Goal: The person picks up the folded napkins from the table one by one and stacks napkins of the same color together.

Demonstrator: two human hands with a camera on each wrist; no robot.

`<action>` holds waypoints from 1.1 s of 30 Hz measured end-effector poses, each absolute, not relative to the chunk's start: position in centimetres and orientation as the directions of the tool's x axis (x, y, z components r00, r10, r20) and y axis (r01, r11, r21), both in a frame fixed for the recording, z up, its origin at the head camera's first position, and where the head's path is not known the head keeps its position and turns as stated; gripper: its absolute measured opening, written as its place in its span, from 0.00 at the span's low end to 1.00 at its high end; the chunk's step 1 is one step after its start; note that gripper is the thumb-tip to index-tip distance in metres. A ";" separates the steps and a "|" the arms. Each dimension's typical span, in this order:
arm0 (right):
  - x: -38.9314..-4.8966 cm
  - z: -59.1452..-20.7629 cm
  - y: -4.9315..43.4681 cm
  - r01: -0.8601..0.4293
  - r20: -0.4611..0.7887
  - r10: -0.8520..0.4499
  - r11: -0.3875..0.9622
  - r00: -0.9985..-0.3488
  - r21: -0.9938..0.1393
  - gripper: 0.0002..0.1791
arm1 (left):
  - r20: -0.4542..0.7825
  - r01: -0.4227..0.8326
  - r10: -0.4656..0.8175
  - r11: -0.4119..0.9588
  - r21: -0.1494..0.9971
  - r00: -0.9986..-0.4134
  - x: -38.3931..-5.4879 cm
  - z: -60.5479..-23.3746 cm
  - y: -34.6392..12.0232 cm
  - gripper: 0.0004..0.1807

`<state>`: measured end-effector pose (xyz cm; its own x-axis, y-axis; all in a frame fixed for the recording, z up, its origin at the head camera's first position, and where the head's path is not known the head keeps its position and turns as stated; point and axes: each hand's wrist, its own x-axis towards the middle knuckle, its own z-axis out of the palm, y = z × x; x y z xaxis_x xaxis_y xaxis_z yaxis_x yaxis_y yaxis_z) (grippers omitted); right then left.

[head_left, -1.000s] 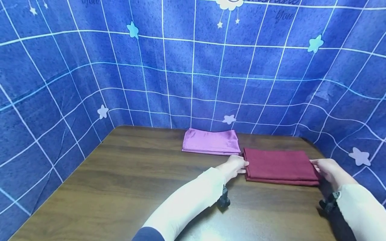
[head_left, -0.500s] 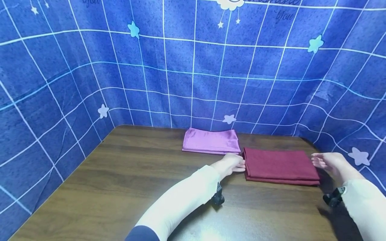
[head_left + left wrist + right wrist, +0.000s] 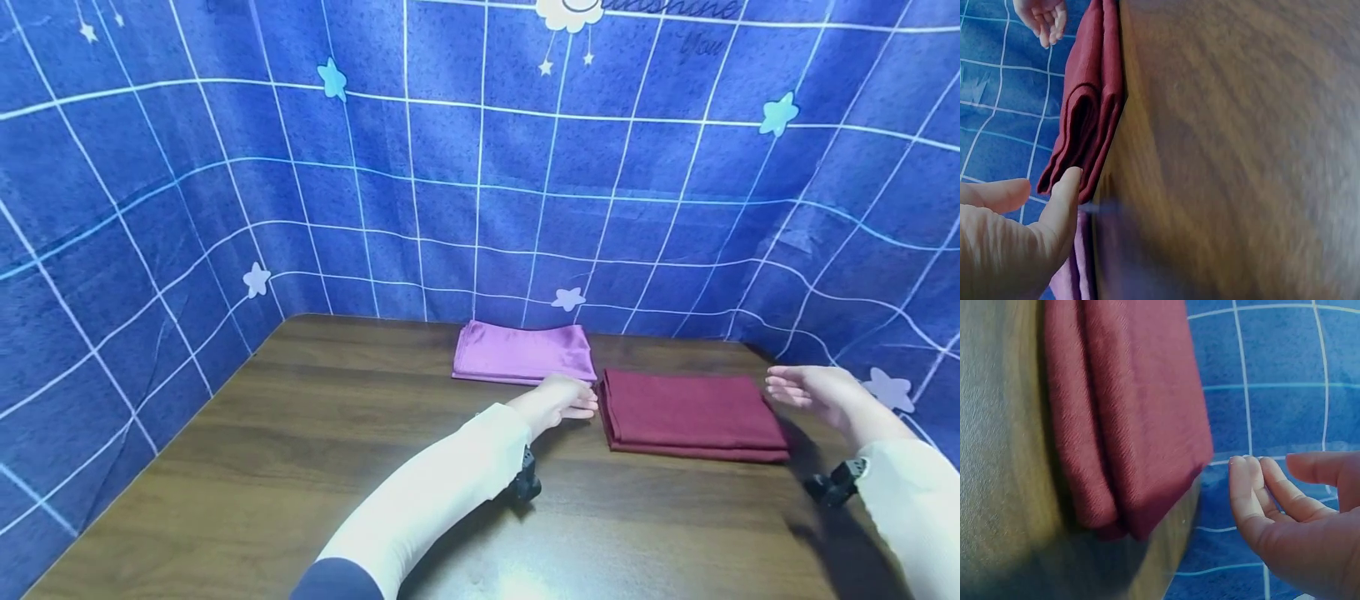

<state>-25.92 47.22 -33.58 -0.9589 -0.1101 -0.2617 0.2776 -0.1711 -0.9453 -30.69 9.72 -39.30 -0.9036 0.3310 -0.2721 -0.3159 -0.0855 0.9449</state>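
Observation:
A dark red folded cloth [image 3: 690,412] lies flat on the wooden table at the right. My left hand [image 3: 557,402] hovers just off its left edge, fingers extended and holding nothing. In the left wrist view the cloth's layered, rolled-in folds [image 3: 1082,128] show beyond the thumb. On the far side, my right hand [image 3: 817,396] is raised a little away from the cloth's right edge, its fingers loose and bare. The right wrist view shows a gap between those fingers [image 3: 1244,494] and the red cloth [image 3: 1141,412].
A smaller purple satiny folded cloth [image 3: 525,354] lies behind and left of the red one, near the table's back edge. A blue curtain [image 3: 450,208] with white grid lines and stars surrounds the brown table [image 3: 300,433] at the back and sides.
Both hands have let go of the red cloth's ends and drawn apart, the left hand leftward, the right hand up and slightly outward. The cloths stay in place.

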 end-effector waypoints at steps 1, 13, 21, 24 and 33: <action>-25.9 -33.4 47.1 0.272 -0.254 -0.116 -0.182 -0.960 -0.945 0.26 | -0.268 -0.309 0.336 -0.075 0.948 -0.903 -30.8 -39.2 9.6 0.19; -26.7 -31.1 43.7 0.127 -0.125 -0.132 -0.007 -0.983 -0.992 0.23 | -0.228 -0.244 0.331 -0.009 0.970 -0.916 -31.2 -38.1 7.4 0.17; -27.3 -30.2 40.1 -0.030 0.033 -0.193 -0.020 -0.981 -0.999 0.21 | -0.171 -0.172 0.307 0.024 0.985 -0.936 -32.1 -37.1 5.1 0.20; -27.6 -29.8 38.8 -0.051 0.049 -0.183 0.005 -0.982 -0.999 0.18 | -0.151 -0.151 0.275 0.021 0.988 -0.949 -32.5 -36.9 4.4 0.21; -28.5 -28.7 35.7 -0.127 0.100 -0.133 0.211 -0.986 -0.969 0.15 | -0.058 -0.021 0.267 0.143 0.990 -0.962 -32.8 -35.9 2.3 0.21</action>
